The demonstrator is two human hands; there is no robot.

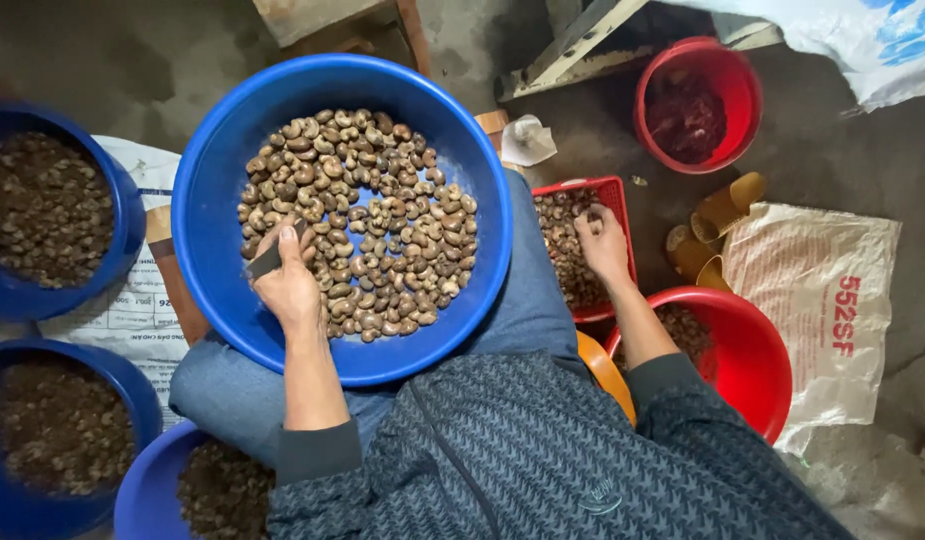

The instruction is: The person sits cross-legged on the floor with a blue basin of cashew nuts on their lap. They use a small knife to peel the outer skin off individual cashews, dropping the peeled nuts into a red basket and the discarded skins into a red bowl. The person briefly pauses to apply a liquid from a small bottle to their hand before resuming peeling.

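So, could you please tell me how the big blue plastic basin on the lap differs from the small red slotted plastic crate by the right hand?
The big blue plastic basin is round and solid-walled; the small red slotted plastic crate is rectangular with slotted walls. The basin rests on the lap, with the left hand in it holding a small dark tool; the crate sits lower at the side, with the right hand reaching in. The basin is far larger. Both hold brown nuts.

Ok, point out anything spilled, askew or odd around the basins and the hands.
Nothing looks spilled: the nuts stay inside the big blue basin on the lap. The left hand holds a small dark tool over them; the right hand reaches into the red crate. Only a crumpled white scrap lies loose on the floor.
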